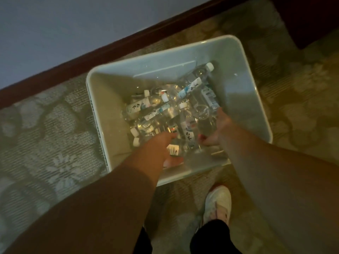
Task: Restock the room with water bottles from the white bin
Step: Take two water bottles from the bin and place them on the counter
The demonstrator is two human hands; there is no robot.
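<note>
Both my hands are inside the white bin, which stands on the carpet near the wall. My left hand grips one bottle from the pile. My right hand curls around another bottle. More bottles lie mixed beneath them.

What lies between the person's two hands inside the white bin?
In the head view, clear water bottles with white labels lie between the left hand and right hand, on the floor of the white bin.
</note>
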